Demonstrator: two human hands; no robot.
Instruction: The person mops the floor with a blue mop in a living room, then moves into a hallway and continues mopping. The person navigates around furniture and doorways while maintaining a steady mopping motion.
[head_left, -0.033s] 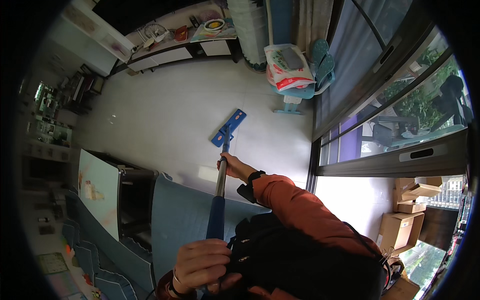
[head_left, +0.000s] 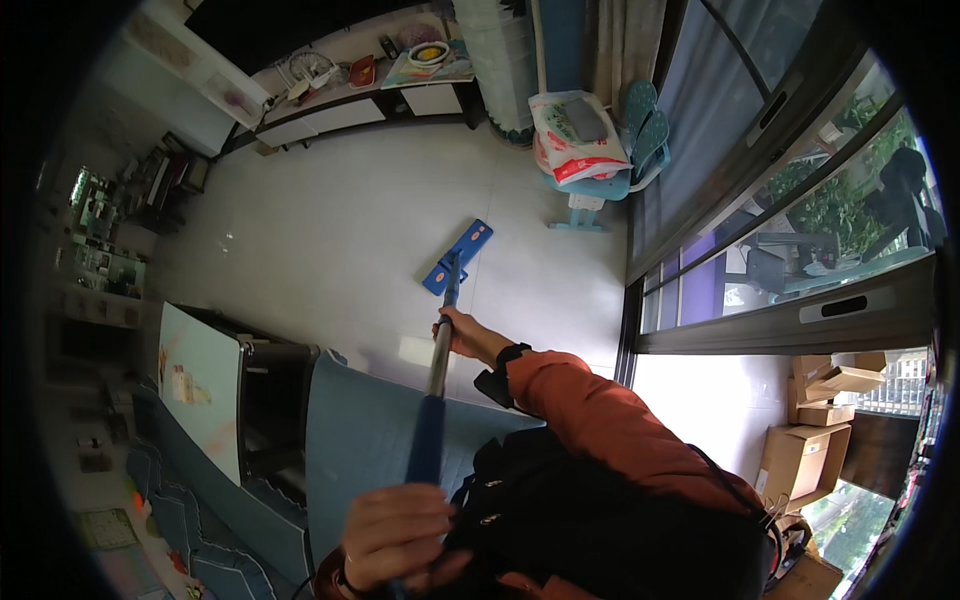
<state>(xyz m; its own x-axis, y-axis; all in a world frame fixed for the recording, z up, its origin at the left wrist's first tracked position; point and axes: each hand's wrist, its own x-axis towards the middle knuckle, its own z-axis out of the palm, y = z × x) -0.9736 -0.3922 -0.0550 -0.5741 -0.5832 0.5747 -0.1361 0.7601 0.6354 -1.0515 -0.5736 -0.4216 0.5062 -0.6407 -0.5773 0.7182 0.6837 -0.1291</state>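
Note:
A long mop pole [head_left: 438, 365], silver with blue sections, runs from the lower middle to a flat blue mop head [head_left: 472, 240] lying on the tiled floor. My right hand [head_left: 460, 330], at the end of an orange sleeve, grips the pole partway along, below the head. Nearer my body, at the bottom of the view, my left hand [head_left: 395, 535] is wrapped round the blue upper section, slightly blurred.
A grey-blue sofa [head_left: 380, 410] and glass-topped table [head_left: 195, 390] are at lower left. A TV cabinet [head_left: 330, 115] lines the back. A turquoise chair [head_left: 645, 145] carries bags [head_left: 565, 150]. A sliding glass door [head_left: 780, 305] and cardboard boxes [head_left: 800, 465] stand on the right.
My left hand has shifted slightly left and down with the pole's upper end. The mop head stays in nearly the same place.

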